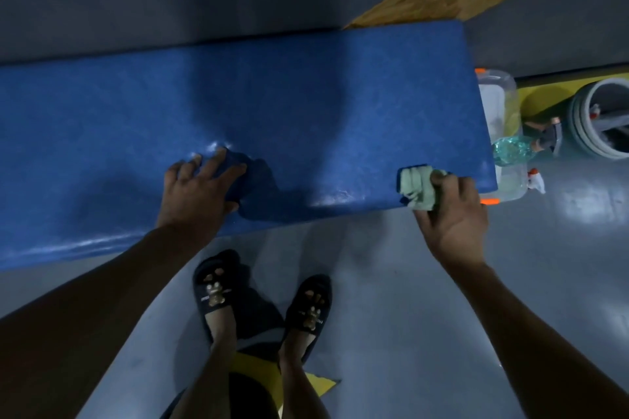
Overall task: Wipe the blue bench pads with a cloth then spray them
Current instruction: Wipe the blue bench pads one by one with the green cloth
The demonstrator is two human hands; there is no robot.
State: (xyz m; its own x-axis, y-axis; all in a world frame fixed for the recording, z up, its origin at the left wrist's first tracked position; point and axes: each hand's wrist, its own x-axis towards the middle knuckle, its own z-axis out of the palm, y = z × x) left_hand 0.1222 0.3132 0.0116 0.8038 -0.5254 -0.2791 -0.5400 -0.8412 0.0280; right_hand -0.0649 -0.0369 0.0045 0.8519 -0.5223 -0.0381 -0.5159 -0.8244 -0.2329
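Wiping stage judged underway. A crumpled pale green cloth (419, 188) was gripped by the right hand (451, 221) at the near right corner of the long blue padded bench surface (272, 105). The left hand (197, 192) was pressed flat, fingers spread, mid-pad. A clear spray bottle (517, 182) lay beyond the pad's right end, untouched; spraying remained.

Both arms reach forward and down, left hand (199, 189) pressed flat with fingers spread, right hand (449, 214) curled in a tight grip, knuckles up.
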